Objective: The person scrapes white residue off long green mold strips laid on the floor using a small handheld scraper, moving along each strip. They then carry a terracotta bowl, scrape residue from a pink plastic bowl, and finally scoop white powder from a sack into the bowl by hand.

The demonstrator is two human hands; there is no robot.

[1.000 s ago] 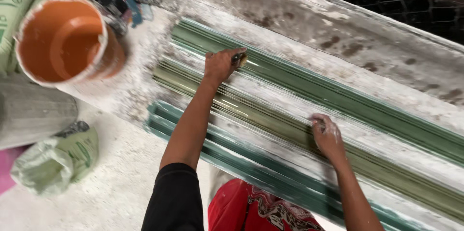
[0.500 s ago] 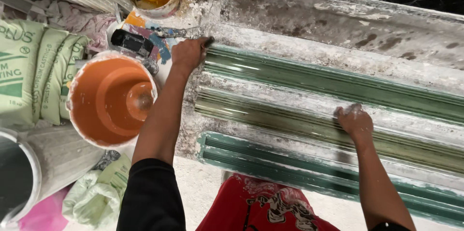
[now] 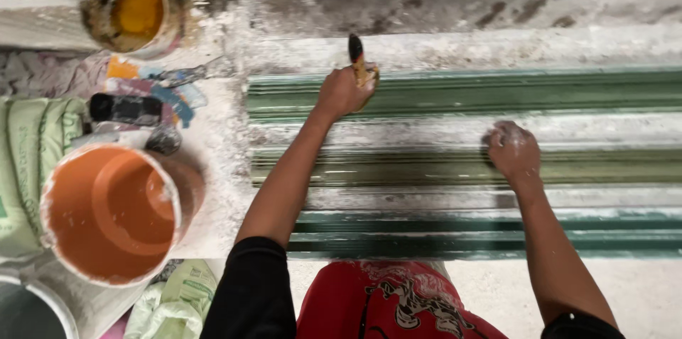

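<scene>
Hands are busy over three long green strips that lie side by side on a dusty white floor. At about 12 o'clock the left hand [image 3: 344,90] is shut tight around a paintbrush [image 3: 358,62]. The brush has a yellow handle, and its dark tip points away from the person, up past the far edge of the top green strip [image 3: 497,90]. At about 3 o'clock the right hand [image 3: 513,151] is curled over, with white dust on it. It presses down on the middle green strip [image 3: 398,166]. I cannot tell if it holds anything under the fingers. The near green strip [image 3: 462,234] lies at about 6 o'clock, just above the red shirt [image 3: 383,303].

At about 9 o'clock stands a big orange bucket [image 3: 110,215] with white smears on its rim. At about 10 o'clock sits a small tin of yellow paint [image 3: 131,11]. Between the tin and the bucket lies a black flat thing [image 3: 126,108] on messy painted rags. A green and white sack [image 3: 28,161] lies at the far left edge, touching the bucket.
</scene>
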